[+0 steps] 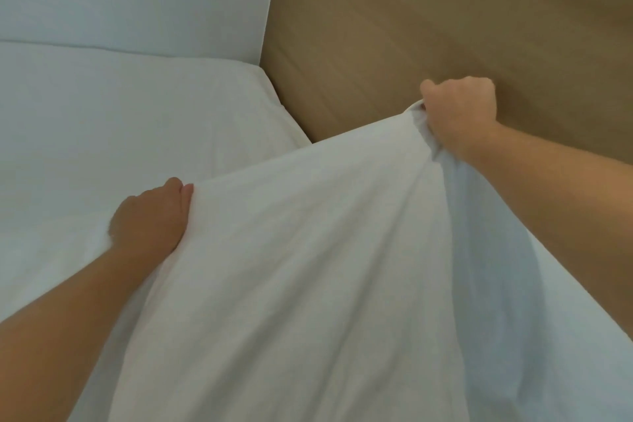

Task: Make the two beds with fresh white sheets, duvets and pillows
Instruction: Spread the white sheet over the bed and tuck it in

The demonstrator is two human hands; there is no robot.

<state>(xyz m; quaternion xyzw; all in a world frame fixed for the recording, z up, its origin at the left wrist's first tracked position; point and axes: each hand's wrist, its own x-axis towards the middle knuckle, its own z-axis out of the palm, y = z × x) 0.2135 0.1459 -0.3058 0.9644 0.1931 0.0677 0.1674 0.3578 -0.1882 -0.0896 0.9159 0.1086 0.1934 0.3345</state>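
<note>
Fingers (455, 92) of both hands clench the white sheet's (308, 267) top edge.

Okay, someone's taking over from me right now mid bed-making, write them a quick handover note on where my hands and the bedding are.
Left hand: closed on the edge of the white sheet, low, down at the mattress.
Right hand: fisted on a bunched corner of the same sheet, lifted in front of the wooden headboard.
Sheet: stretched between both hands and draped toward the camera; not yet laid flat.
Done: this mattress already has a smooth white cover, near corner included.
Left: spread and settle the held sheet. Duvet, pillows and the second bed are out of view, so check them.
</note>
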